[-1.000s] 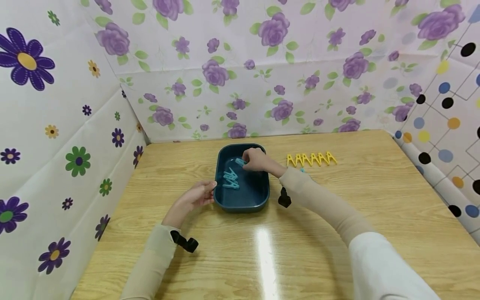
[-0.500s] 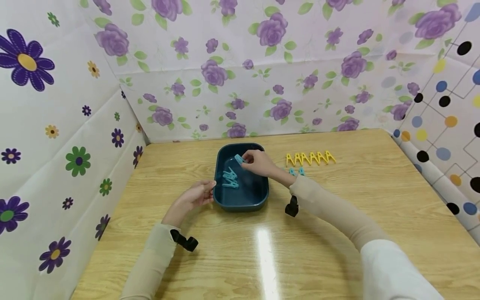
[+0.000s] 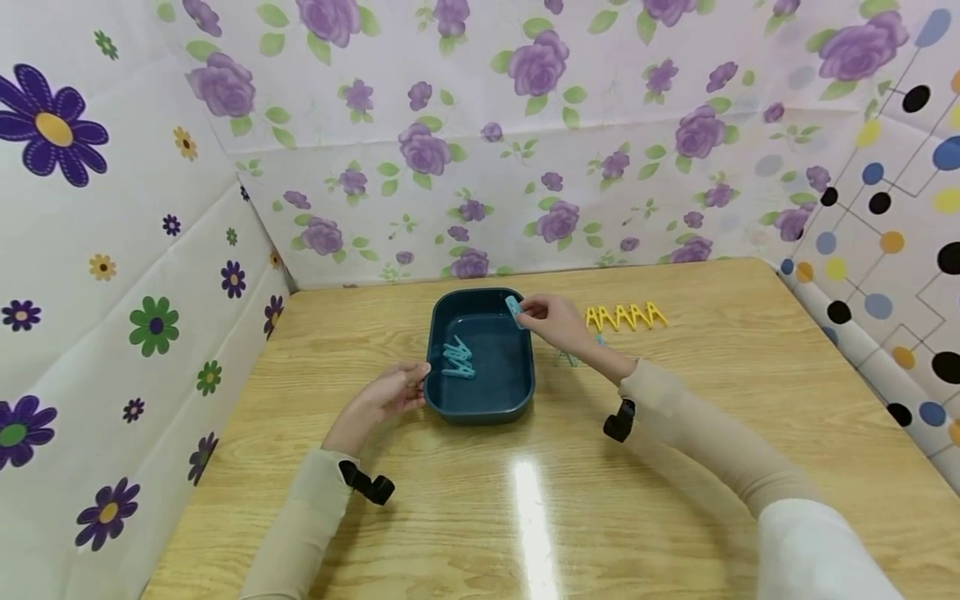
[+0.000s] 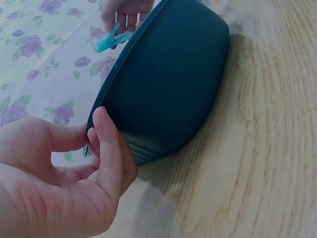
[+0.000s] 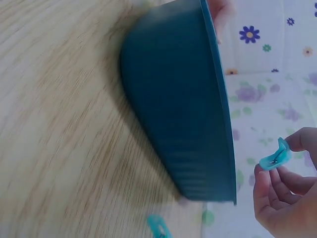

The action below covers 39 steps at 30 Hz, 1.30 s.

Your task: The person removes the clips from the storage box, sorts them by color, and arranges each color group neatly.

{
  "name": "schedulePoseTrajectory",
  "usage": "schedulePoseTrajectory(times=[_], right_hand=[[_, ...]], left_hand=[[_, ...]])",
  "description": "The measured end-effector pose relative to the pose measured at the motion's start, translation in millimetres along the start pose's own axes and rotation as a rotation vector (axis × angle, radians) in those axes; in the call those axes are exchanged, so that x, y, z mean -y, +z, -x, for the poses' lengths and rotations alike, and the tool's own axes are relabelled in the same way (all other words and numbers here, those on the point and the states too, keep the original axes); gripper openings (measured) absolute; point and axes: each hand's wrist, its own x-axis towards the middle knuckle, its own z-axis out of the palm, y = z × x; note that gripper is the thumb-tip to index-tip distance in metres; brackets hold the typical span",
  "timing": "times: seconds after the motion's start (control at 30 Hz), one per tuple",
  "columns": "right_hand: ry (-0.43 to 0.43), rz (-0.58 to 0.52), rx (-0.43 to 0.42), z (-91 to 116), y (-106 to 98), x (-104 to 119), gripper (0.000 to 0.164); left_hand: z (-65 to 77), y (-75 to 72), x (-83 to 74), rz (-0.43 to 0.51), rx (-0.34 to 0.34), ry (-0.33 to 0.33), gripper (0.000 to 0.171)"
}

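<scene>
A dark blue plastic basin [image 3: 491, 410] stands on the table, and my left hand [image 3: 390, 392] pinches its left rim between thumb and fingers. In the left wrist view the thumb lies over the rim [image 4: 115, 67] with fingers against the outer wall. My right hand [image 3: 558, 323] pinches a light blue clothespin [image 3: 514, 308] above the basin's right back rim. The right wrist view shows this clothespin [image 5: 276, 156] between thumb and fingertips. Several more blue clothespins [image 3: 459, 360] lie inside the basin toward its left.
Yellow clothespins [image 3: 626, 316] stand in a row on the wooden table [image 3: 675, 392], right of the basin. Closer in, more blue clothespins [image 3: 567, 358] are partly hidden behind the right forearm. Flowered cloth [image 3: 420, 200] walls off the back and left; a dotted one borders the right.
My right hand has lifted a blue clothespin from inside the basin and carried it rightward to over the right rim. The left hand keeps its hold on the basin.
</scene>
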Motion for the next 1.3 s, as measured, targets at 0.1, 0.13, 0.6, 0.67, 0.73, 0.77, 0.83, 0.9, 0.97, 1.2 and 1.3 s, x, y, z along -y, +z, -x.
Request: schedulePoseTrajectory(times=[0.1,0.13,0.6,0.67,0.73,0.77,0.83,0.9,0.97,1.2,1.3], right_hand=[[0.028,0.004,-0.011,4.8,-8.3,-8.8,0.029],[0.038,0.005,-0.011,6.3,-10.7,-12.3,0.028],[0.156,0.106,0.006,29.4,-48.3,-56.5,0.027],[0.173,0.122,0.005,32.3,-52.9,-63.1,0.029],[0.191,0.142,0.007,35.2,-56.7,-69.5,0.03],[0.198,0.156,0.008,36.7,-58.7,-72.2,0.03],[0.207,0.179,0.013,39.7,-62.4,-76.7,0.029],[0.218,0.205,0.017,42.5,-66.7,-80.3,0.03],[0.24,0.235,0.015,45.0,-71.4,-83.2,0.031],[0.309,0.266,0.042,49.5,-83.6,-98.3,0.028],[0.326,0.28,0.057,49.8,-85.4,-105.9,0.034]], left_hand=[[-1.0,-0.1,0.8,-0.003,0.006,-0.002,0.019],[-1.1,0.0,0.7,-0.004,0.0,-0.006,0.019],[-0.7,0.2,0.5,0.009,0.018,0.007,0.019],[-0.4,0.9,-0.1,0.014,0.015,0.003,0.019],[-0.1,1.3,-0.7,0.011,0.017,0.0,0.019],[0.0,1.8,-1.0,0.011,0.016,-0.003,0.019],[0.4,2.4,-1.4,0.014,0.015,-0.009,0.019],[0.6,2.4,-1.6,0.007,0.021,-0.009,0.019],[0.7,2.5,-1.6,0.009,0.019,-0.009,0.019],[0.8,3.2,-1.4,0.016,0.002,-0.004,0.019],[0.2,3.1,-1.5,0.009,0.007,-0.004,0.019]])
